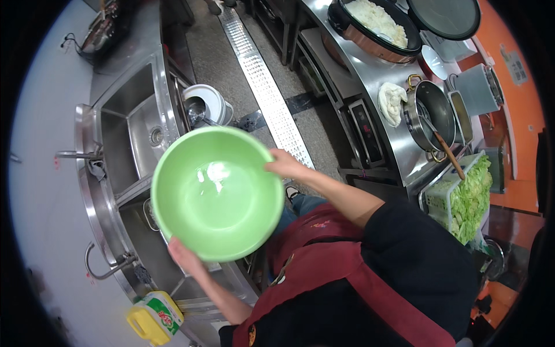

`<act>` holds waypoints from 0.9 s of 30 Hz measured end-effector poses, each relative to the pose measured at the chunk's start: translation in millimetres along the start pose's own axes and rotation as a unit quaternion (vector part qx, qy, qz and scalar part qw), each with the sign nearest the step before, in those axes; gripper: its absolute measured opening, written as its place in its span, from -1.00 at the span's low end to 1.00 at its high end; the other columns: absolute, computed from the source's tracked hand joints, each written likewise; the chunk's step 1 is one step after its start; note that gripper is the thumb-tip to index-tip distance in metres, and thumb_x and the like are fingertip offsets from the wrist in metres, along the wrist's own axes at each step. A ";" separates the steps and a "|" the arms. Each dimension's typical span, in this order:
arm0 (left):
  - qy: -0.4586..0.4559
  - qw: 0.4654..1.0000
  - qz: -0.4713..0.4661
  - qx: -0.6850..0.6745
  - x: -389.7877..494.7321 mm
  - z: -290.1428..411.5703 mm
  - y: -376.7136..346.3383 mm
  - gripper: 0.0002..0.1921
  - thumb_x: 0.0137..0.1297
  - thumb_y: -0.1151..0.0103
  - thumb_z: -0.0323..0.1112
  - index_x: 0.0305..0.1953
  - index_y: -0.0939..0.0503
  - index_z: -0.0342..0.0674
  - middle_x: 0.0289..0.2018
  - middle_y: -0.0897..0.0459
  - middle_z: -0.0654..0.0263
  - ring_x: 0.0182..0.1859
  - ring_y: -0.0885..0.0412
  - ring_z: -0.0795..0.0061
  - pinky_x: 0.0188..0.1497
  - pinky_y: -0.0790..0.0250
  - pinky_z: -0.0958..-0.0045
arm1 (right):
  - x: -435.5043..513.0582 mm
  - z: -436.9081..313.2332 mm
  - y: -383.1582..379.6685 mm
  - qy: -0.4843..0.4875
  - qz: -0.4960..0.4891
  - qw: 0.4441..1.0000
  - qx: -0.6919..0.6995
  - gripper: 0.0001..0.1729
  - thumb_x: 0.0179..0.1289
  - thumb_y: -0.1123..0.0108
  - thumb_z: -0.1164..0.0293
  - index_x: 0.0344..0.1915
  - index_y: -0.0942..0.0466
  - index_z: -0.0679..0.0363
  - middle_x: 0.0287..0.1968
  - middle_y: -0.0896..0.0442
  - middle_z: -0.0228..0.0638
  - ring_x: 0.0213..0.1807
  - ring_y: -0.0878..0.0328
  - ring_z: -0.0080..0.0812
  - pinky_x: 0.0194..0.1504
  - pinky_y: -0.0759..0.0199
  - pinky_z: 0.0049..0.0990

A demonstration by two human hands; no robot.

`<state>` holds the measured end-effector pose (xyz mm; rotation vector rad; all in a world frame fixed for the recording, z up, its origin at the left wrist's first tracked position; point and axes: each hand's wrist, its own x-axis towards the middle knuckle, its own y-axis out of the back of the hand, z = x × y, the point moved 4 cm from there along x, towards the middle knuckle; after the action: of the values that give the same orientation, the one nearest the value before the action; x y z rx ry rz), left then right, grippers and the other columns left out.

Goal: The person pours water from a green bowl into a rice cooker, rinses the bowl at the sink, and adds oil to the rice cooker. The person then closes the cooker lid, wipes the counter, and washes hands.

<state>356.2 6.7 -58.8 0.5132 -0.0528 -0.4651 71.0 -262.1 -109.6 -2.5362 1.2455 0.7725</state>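
Note:
A large light-green plastic basin (219, 195) is held over the edge of the sinks, its inside facing up, with bright reflections in it; I cannot tell whether a little water lies there. My left hand (186, 258) grips its near-left rim, with the fingers partly hidden beneath. On the opposite side, my right hand (286, 165) holds the rim, thumb over the inside. The basin covers part of the metal sink (145, 126) and of the lower sink (151, 251), where a wire handle shows beside it.
Two faucets (80, 155) (108, 271) line the sinks. A yellow jug (156, 319) stands below them. A white bucket (208, 102) with a metal ladle is on the floor by a drain grate (264, 95). The right counter (368, 69) bears rice, a pot (429, 115) and lettuce (470, 199).

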 end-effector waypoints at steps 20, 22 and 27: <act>0.296 0.888 -0.225 -0.269 60.5 -0.1 -332.4 -0.41 0.56 0.32 0.15 -0.03 -0.50 -0.33 -0.36 -0.64 0.31 -0.35 -0.61 0.52 -0.36 -0.38 0.51 | 77.9 54.7 247.1 -0.146 0.163 0.964 0.149 -0.71 0.11 -0.16 0.50 -0.20 -0.58 0.51 -0.35 -0.69 -0.07 -0.45 -0.68 -0.31 -0.51 -0.60 -0.43; 0.234 0.923 -0.306 0.004 40.8 -44.6 -352.7 -0.46 0.52 0.19 0.09 -0.04 -0.51 -0.37 -0.27 -0.68 0.11 -0.22 -0.65 0.26 -0.20 -0.45 0.33 | 91.4 64.6 247.0 -0.156 0.168 0.956 0.181 -0.67 0.12 -0.16 0.50 -0.15 -0.57 0.54 -0.31 -0.69 -0.04 -0.43 -0.70 -0.28 -0.50 -0.63 -0.42; 0.104 0.656 -0.610 0.433 -73.9 -115.4 -388.5 -0.29 0.30 -0.05 0.16 0.35 -0.33 -0.15 0.23 -0.42 -0.22 0.32 -0.35 -0.17 0.37 -0.18 0.04 | 115.5 150.3 203.4 -0.267 0.187 0.883 0.337 -0.59 0.16 -0.18 0.52 -0.02 -0.47 0.57 -0.21 -0.65 0.06 -0.40 -0.71 -0.14 -0.54 -0.68 -0.39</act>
<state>147.4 -206.5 -342.8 1.5686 0.3463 -1.7571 -84.5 -405.2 -290.4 -1.4239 1.4714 0.8385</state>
